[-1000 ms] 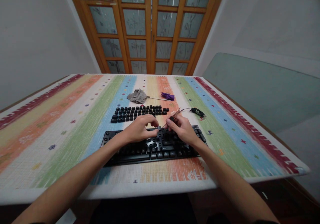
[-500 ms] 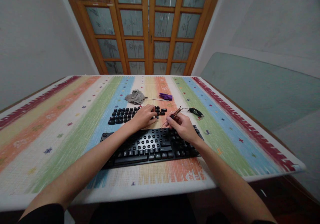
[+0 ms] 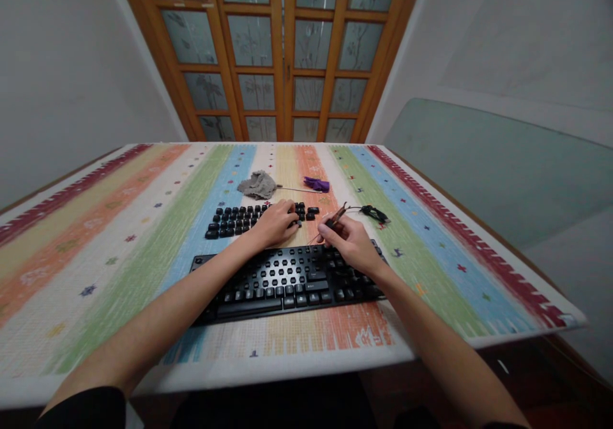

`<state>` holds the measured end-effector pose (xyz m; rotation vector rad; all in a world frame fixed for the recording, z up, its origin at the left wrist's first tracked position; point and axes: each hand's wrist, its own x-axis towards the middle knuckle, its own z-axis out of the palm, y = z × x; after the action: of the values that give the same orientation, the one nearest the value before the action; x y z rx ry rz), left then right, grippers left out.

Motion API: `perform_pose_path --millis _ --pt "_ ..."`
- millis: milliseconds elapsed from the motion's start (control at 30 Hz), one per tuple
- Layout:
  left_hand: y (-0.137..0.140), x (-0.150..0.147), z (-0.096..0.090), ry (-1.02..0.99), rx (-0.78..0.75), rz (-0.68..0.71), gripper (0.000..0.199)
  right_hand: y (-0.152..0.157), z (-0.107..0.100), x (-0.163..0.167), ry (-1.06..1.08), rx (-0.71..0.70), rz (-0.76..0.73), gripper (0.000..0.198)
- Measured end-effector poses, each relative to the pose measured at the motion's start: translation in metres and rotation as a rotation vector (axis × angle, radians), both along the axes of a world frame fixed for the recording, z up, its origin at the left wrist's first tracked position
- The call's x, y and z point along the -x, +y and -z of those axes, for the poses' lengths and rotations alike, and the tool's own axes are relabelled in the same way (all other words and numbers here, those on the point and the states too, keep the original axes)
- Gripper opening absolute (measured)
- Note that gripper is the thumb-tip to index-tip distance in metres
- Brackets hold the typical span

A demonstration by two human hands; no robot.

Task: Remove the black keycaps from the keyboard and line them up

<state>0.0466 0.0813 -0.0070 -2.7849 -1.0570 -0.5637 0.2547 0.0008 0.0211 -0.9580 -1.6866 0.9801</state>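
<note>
A black keyboard [image 3: 268, 304] lies in front of me, its upper left area stripped to bare key stems. Behind it, loose black keycaps [image 3: 232, 221] are laid out in rows on the cloth. My left hand [image 3: 276, 223] rests over the right part of these rows, thumb and fingers closed around a keycap [image 3: 299, 223] that shows at the fingertips. Above the keyboard's right half, my right hand [image 3: 352, 240] grips a keycap puller [image 3: 339, 214] with a dark handle; its thin wires point down left toward the keyboard. The fingers partly hide it.
A crumpled grey cloth [image 3: 258, 185] and a purple bundle [image 3: 316, 184] lie behind the keycaps, with a thin rod [image 3: 301, 190] between them. A coiled black cable [image 3: 374, 214] sits right of my right hand. The striped tablecloth [image 3: 445, 269] covers the table.
The keycap at my left fingertips has shifted very slightly toward the rows. My right hand keeps its hold on the puller, almost still. The view has tilted a little.
</note>
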Motion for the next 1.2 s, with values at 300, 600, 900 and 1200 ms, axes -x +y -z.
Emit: perform_pose_path --millis 300,600,900,1200 --pt "-0.001 0.001 -0.002 0.011 0.021 -0.018 0.017 0.001 0.001 0.0 -0.008 0.003 0.01 0.036" --pt "0.0 0.002 -0.001 -0.011 0.026 -0.013 0.015 0.001 0.002 0.001 -0.031 -0.003 0.007 0.036" --pt "0.0 0.002 -0.002 0.015 0.044 -0.018 0.014 0.002 -0.003 -0.007 -0.103 -0.006 -0.057 0.029" --pt "-0.026 0.008 -0.02 -0.036 0.097 0.027 0.014 0.007 -0.016 -0.031 -0.404 -0.016 -0.322 0.022"
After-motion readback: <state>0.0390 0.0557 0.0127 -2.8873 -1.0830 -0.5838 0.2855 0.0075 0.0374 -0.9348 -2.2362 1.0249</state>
